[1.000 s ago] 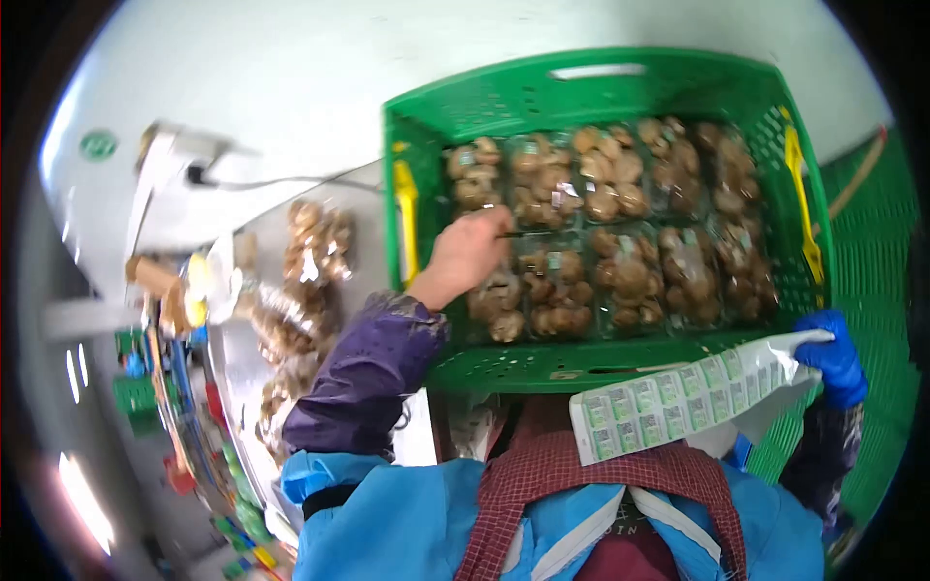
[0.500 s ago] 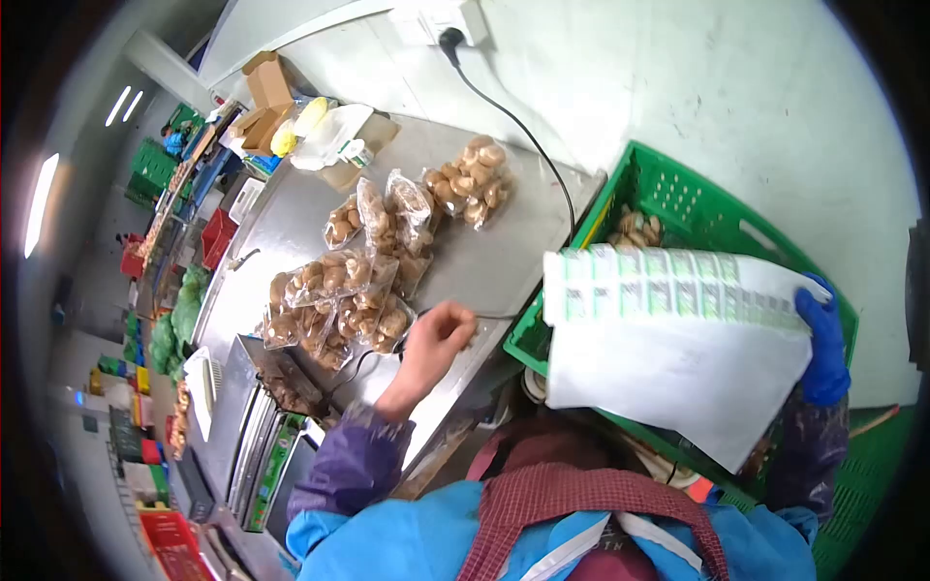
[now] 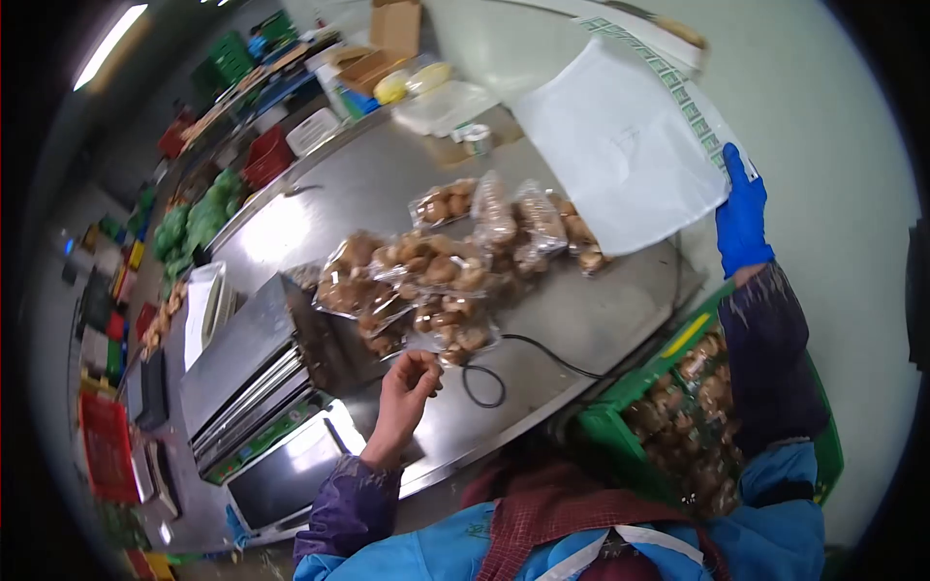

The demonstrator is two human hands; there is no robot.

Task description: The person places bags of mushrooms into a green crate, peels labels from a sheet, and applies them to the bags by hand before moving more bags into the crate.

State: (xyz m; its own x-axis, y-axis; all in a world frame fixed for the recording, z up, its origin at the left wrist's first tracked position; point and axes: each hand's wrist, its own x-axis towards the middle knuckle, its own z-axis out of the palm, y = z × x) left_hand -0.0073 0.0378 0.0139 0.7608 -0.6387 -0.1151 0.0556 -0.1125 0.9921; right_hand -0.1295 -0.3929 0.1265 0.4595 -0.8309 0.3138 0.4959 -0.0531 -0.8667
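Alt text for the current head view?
A blue-gloved right hand holds a white sheet of green labels; the bare left hand is near brown mushrooms in clear plastic on a metal table. A green plastic crate sits lower right.

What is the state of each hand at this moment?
Left hand: curled; whether it holds anything cannot be told.
Right hand: closed on the label sheet.

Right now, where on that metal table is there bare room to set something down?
Two patches of the metal table look bare: one left of the white tub, beyond the mushroom packs; another between the packs, the label sheet and the black cable. It's crowded mid-table, where packs pile, and where the metal machine stands.
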